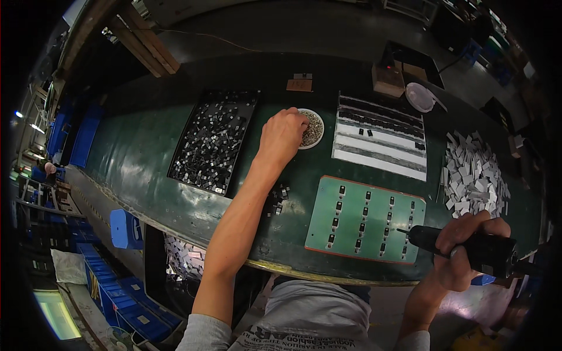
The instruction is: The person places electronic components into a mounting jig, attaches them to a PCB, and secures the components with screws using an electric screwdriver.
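My left hand reaches into a round white bowl of small metal screws. Its fingers are curled together at the bowl's left side, and what the fingertips hold is hidden. In my right hand is a black electric screwdriver, held level with its thin bit pointing left, over the right edge of a green fixture board. Rows of black transistor-like parts with metal leads lie on that board. The bit's tip appears close to the rightmost rows; contact cannot be made out.
Left of the bowl lies a black tray heaped with black components, with several loose ones nearby. Behind the board is a striped white sheet. A pile of pale flat pieces sits right, and a small box stands behind.
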Demonstrator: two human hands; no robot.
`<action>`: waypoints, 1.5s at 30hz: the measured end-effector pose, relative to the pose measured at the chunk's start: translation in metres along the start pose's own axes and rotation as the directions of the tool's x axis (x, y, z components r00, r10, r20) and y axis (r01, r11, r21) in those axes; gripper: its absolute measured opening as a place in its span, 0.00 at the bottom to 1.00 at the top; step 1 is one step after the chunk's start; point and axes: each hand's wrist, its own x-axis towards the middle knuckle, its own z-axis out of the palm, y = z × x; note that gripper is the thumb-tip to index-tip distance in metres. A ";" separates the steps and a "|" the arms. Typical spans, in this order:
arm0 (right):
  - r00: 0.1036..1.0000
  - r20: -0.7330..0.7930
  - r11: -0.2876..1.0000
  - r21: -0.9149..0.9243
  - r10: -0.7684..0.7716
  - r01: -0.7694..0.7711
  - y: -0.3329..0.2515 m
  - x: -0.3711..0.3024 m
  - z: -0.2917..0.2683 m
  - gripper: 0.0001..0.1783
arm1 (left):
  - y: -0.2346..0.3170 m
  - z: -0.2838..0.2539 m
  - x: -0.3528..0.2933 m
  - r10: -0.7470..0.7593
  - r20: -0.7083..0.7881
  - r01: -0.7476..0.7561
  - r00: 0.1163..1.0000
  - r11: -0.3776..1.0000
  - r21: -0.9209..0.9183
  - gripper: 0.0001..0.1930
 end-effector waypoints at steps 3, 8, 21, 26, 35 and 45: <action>0.996 -0.017 0.995 0.059 0.087 -0.086 -0.003 -0.001 -0.004 0.33 | -0.004 0.000 0.001 0.035 -0.064 -0.036 0.997 0.999 -0.018 0.05; 0.995 -0.047 0.994 0.071 0.090 -0.087 -0.003 -0.001 -0.003 0.33 | -0.003 -0.004 0.001 -0.001 -0.041 -0.002 0.999 0.998 -0.070 0.06; 0.990 -0.105 0.994 0.054 0.097 -0.092 -0.002 -0.002 0.001 0.32 | 0.005 -0.031 -0.001 -0.170 0.238 0.136 0.956 0.979 0.152 0.18; 0.989 -0.108 0.994 0.047 0.106 -0.101 0.000 -0.002 0.002 0.32 | 0.000 -0.013 0.001 -0.094 0.205 0.089 0.974 0.996 0.031 0.17; 0.992 -0.074 0.993 0.067 0.102 -0.097 0.001 -0.003 0.000 0.32 | -0.004 -0.007 0.004 -0.020 0.136 0.028 0.990 0.998 -0.052 0.08; 0.991 -0.092 0.994 0.060 0.098 -0.093 0.000 -0.001 0.000 0.31 | -0.005 -0.010 0.003 0.107 -0.014 -0.107 0.994 0.994 0.028 0.06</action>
